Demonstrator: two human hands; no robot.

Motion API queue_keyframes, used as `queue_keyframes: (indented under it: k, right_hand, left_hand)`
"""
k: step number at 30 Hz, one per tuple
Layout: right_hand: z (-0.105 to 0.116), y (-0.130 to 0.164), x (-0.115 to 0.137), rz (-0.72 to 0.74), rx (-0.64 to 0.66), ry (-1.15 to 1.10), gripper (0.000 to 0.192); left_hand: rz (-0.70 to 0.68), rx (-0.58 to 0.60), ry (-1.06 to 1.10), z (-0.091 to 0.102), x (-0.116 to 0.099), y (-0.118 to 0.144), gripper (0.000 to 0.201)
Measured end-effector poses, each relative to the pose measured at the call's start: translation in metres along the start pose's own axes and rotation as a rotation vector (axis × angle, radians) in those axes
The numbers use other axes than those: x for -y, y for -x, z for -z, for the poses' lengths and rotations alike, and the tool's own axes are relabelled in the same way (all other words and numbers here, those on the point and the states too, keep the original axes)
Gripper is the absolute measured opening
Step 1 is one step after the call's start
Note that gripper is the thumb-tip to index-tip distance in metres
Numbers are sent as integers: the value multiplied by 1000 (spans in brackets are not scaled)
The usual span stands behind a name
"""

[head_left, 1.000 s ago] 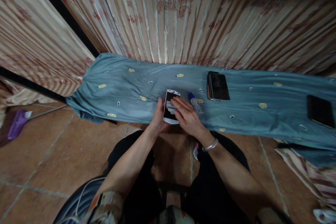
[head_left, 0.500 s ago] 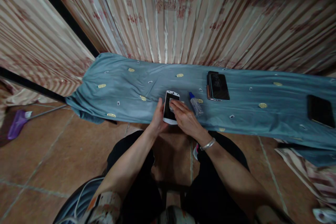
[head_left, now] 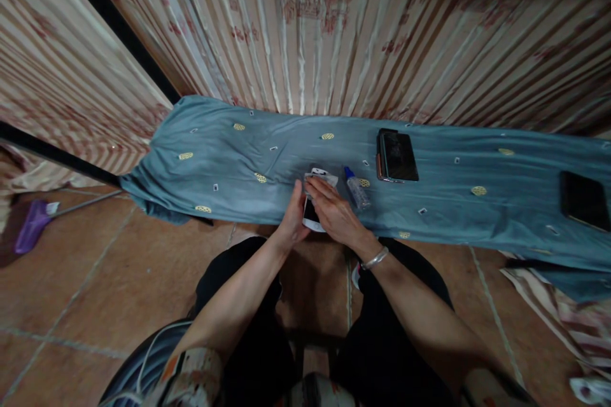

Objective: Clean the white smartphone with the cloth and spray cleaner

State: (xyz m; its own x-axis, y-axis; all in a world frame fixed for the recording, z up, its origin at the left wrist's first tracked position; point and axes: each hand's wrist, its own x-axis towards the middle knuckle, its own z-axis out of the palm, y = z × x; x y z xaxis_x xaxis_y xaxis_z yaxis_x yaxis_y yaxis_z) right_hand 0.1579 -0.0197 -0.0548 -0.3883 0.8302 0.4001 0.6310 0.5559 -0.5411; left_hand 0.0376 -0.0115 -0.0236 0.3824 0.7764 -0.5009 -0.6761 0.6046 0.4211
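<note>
A white-framed smartphone with a dark screen [head_left: 312, 213] is gripped along its left edge by the left hand [head_left: 292, 219], just above the near edge of a blue-grey patterned cloth [head_left: 229, 162] spread over a low surface. The right hand [head_left: 337, 213] is laid over the phone's screen, its fingers [head_left: 319, 194] pressing a small pale wiping cloth [head_left: 322, 179] against the upper part of the glass — the cloth is pinched under the fingertips, so the hand is closed on it rather than slack. A silver bangle [head_left: 375, 259] is worn on the right wrist.

Just beside the right hand, to its right, a small clear bottle with a blue cap [head_left: 356, 189] is lying tilted on the blue-grey cloth, apart from the fingers. Further right, a dark smartphone stacked on a brownish case [head_left: 397, 156] is seen flat on the cloth, and well apart at the far right edge a black rectangular phone [head_left: 583, 200] is lying — also screen up. Behind the cloth, a striped beige curtain with red floral print [head_left: 358, 32] is hung. A purple object [head_left: 29, 226] is seen on the tiled floor [head_left: 81, 292] at far left.
</note>
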Motion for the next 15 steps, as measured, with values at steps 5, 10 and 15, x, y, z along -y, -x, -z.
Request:
queue_keyframes:
  k: [5,10,15]
  right_hand:
    - [5,-1,-5,-41,-46,28,54]
    - [0,4,0,15,17,-5,53]
    - [-8,11,15,50,40,-53,53]
  left_hand:
    - [14,23,-25,-2,-1,3,61]
    - [14,-22,9,0,-3,2,65]
    - [0,-90,21,3,-13,1,77]
